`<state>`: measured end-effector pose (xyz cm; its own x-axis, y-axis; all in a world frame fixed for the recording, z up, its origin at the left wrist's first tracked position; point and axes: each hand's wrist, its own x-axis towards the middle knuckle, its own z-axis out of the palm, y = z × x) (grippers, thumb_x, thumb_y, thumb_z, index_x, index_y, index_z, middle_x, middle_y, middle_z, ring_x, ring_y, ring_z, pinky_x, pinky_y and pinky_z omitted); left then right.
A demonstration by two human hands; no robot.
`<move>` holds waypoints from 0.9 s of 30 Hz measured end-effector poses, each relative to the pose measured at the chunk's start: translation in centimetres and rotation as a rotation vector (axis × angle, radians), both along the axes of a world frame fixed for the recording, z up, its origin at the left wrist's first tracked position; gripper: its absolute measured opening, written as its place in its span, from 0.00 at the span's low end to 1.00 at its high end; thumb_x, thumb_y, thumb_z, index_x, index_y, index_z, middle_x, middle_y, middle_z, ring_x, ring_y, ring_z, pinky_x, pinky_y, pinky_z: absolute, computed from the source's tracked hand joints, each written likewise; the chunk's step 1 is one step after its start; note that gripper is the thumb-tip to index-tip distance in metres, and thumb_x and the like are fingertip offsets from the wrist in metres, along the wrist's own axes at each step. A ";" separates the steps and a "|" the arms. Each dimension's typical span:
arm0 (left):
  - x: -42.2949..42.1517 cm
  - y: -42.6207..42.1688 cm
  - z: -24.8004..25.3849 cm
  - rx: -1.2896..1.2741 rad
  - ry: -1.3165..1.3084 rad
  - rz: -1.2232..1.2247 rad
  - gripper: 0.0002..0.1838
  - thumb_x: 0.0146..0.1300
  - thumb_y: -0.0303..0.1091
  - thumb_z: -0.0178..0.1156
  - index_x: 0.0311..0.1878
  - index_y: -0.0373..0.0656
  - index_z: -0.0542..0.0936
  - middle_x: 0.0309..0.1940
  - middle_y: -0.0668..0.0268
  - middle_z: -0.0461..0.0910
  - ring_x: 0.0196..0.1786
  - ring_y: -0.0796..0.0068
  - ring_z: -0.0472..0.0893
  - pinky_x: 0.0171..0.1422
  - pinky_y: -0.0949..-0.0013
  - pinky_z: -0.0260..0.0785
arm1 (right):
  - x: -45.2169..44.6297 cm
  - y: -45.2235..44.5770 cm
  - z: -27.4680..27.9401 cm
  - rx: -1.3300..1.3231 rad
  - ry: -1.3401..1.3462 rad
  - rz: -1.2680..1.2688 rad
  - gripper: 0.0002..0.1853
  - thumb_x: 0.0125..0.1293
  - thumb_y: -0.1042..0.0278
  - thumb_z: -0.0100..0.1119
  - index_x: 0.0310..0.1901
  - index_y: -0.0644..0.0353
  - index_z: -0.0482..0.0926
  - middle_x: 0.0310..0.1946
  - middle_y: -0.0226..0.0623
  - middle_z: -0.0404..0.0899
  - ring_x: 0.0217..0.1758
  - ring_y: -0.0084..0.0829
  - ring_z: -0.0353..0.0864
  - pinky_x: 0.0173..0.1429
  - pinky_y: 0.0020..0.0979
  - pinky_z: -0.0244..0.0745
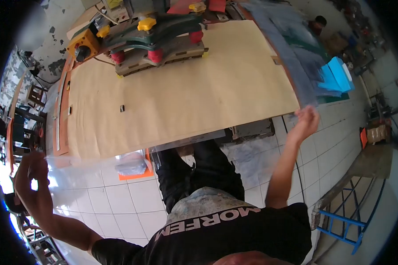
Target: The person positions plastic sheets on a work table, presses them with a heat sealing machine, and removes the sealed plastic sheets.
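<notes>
A clear plastic sheet (pixel 82 164) spans the front of the table, its film faint over the floor tiles. At the far left my left hand (pixel 32 170) is closed on one end of it. My right hand (pixel 308 119) is pinched at the table's front right corner, with a bit of clear film at its fingertips. Between the hands lies a tan board surface (pixel 185 97). On its back left stands a dark green press head (pixel 152 33) with yellow knobs and red posts over a flat block.
A yellow control box (pixel 83 45) sits beside the press. Bluish plastic sheets (pixel 292 53) and a bright blue piece (pixel 336 75) lie at the right. An orange item with clear plastic (pixel 135 165) is below the table edge. A blue metal frame (pixel 347 221) stands lower right. Another person (pixel 317 25) is at the back right.
</notes>
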<state>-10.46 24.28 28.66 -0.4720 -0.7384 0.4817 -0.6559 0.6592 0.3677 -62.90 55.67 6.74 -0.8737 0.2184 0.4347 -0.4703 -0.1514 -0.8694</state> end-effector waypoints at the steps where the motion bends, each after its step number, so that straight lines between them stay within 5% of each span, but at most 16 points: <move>1: -0.2 -0.6 0.2 -0.017 -0.049 -0.106 0.08 0.62 0.23 0.60 0.45 0.38 0.80 0.37 0.68 0.83 0.31 0.84 0.77 0.29 0.79 0.62 | -1.6 0.8 1.4 0.055 0.053 -0.023 0.12 0.66 0.63 0.63 0.42 0.64 0.77 0.30 0.34 0.77 0.31 0.30 0.79 0.42 0.31 0.76; 5: -1.6 -2.1 0.6 -0.023 -0.136 -0.232 0.10 0.63 0.27 0.61 0.47 0.37 0.80 0.36 0.66 0.84 0.39 0.79 0.83 0.33 0.78 0.67 | -9.8 7.4 4.0 0.164 -0.055 -0.174 0.21 0.65 0.57 0.63 0.52 0.66 0.76 0.41 0.42 0.80 0.40 0.34 0.82 0.51 0.33 0.79; 7: -3.7 -1.2 0.8 0.016 -0.141 -0.079 0.08 0.64 0.30 0.62 0.43 0.36 0.81 0.32 0.64 0.84 0.33 0.80 0.82 0.31 0.75 0.67 | -13.8 9.8 1.7 0.677 -0.003 -0.800 0.30 0.66 0.53 0.63 0.60 0.68 0.71 0.52 0.49 0.76 0.52 0.40 0.79 0.57 0.38 0.77; 8: -4.6 -1.0 1.0 0.048 -0.121 -0.064 0.08 0.63 0.30 0.62 0.42 0.36 0.82 0.31 0.64 0.84 0.32 0.80 0.82 0.31 0.75 0.67 | -13.2 9.0 1.8 0.675 0.012 -0.780 0.30 0.66 0.53 0.63 0.60 0.68 0.71 0.52 0.49 0.76 0.52 0.40 0.79 0.57 0.38 0.77; 11: -8.6 0.1 2.5 0.157 -0.263 -0.153 0.05 0.58 0.27 0.63 0.35 0.35 0.83 0.29 0.59 0.84 0.34 0.76 0.84 0.36 0.71 0.74 | -4.6 1.9 3.2 0.493 0.199 -0.284 0.31 0.68 0.52 0.59 0.65 0.66 0.67 0.61 0.49 0.72 0.63 0.42 0.73 0.64 0.42 0.71; 12: -9.7 0.1 1.8 0.082 -0.275 -0.219 0.04 0.56 0.27 0.64 0.32 0.35 0.84 0.25 0.60 0.83 0.26 0.74 0.82 0.34 0.70 0.73 | 0.1 -1.6 4.0 0.417 0.256 0.065 0.30 0.69 0.52 0.59 0.65 0.65 0.68 0.61 0.47 0.72 0.64 0.42 0.72 0.65 0.43 0.70; 13: -11.1 0.6 1.7 0.059 -0.283 -0.348 0.04 0.57 0.27 0.64 0.32 0.35 0.84 0.27 0.59 0.84 0.27 0.73 0.83 0.32 0.69 0.73 | 2.9 -3.9 3.4 0.485 0.264 0.338 0.22 0.71 0.58 0.56 0.57 0.67 0.74 0.61 0.46 0.74 0.63 0.36 0.73 0.65 0.35 0.68; 14: -12.5 1.3 1.5 0.031 -0.309 -0.440 0.04 0.56 0.27 0.66 0.31 0.36 0.84 0.28 0.59 0.85 0.28 0.70 0.84 0.31 0.69 0.73 | 5.9 -5.7 2.5 0.648 0.333 0.689 0.29 0.67 0.56 0.62 0.64 0.63 0.70 0.63 0.46 0.71 0.64 0.38 0.72 0.69 0.40 0.65; 16: -14.8 3.1 0.8 0.059 -0.391 -0.497 0.03 0.55 0.28 0.67 0.30 0.39 0.84 0.25 0.59 0.84 0.25 0.64 0.84 0.31 0.67 0.74 | 13.7 -11.0 4.8 0.521 0.414 1.294 0.39 0.59 0.48 0.69 0.64 0.67 0.67 0.66 0.54 0.65 0.70 0.42 0.66 0.72 0.40 0.59; 17: -15.7 4.0 0.6 0.059 -0.427 -0.564 0.03 0.55 0.27 0.67 0.29 0.39 0.84 0.25 0.59 0.84 0.25 0.64 0.84 0.30 0.67 0.74 | 17.4 -12.5 4.9 0.481 0.319 1.341 0.44 0.57 0.44 0.69 0.66 0.68 0.64 0.68 0.56 0.62 0.73 0.43 0.61 0.74 0.39 0.56; 20: -16.1 5.2 1.4 0.059 -0.441 -0.674 0.03 0.55 0.27 0.66 0.28 0.38 0.83 0.24 0.60 0.84 0.24 0.66 0.84 0.28 0.67 0.73 | 22.1 -15.4 5.1 0.305 0.222 1.363 0.39 0.58 0.45 0.69 0.64 0.64 0.69 0.62 0.53 0.72 0.67 0.43 0.71 0.69 0.38 0.64; 22: -15.8 5.3 3.2 0.053 -0.414 -0.712 0.03 0.55 0.26 0.66 0.27 0.38 0.83 0.23 0.61 0.84 0.23 0.68 0.83 0.26 0.67 0.72 | 23.2 -16.1 3.9 0.361 0.147 1.722 0.27 0.60 0.50 0.69 0.54 0.61 0.78 0.46 0.48 0.83 0.52 0.37 0.84 0.57 0.34 0.76; 24: -14.4 4.8 5.5 0.491 -0.115 -0.492 0.03 0.56 0.28 0.64 0.33 0.39 0.82 0.22 0.64 0.82 0.23 0.74 0.82 0.26 0.69 0.72 | 24.8 -15.7 2.6 0.386 0.133 1.704 0.21 0.61 0.54 0.68 0.49 0.60 0.81 0.39 0.45 0.85 0.45 0.34 0.86 0.50 0.33 0.78; 27: -7.8 -0.2 7.1 0.402 0.225 -0.375 0.10 0.64 0.30 0.58 0.47 0.39 0.81 0.36 0.62 0.82 0.27 0.78 0.81 0.22 0.76 0.70 | 25.8 -14.8 0.4 0.464 0.118 1.706 0.11 0.62 0.64 0.67 0.41 0.61 0.84 0.33 0.40 0.86 0.38 0.27 0.87 0.44 0.28 0.79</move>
<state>-18.28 24.06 35.80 -0.6545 -0.6862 0.3174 -0.2823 0.6112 0.7394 -37.05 40.84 7.12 0.0607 -0.9632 0.2620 -0.1249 -0.2677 -0.9554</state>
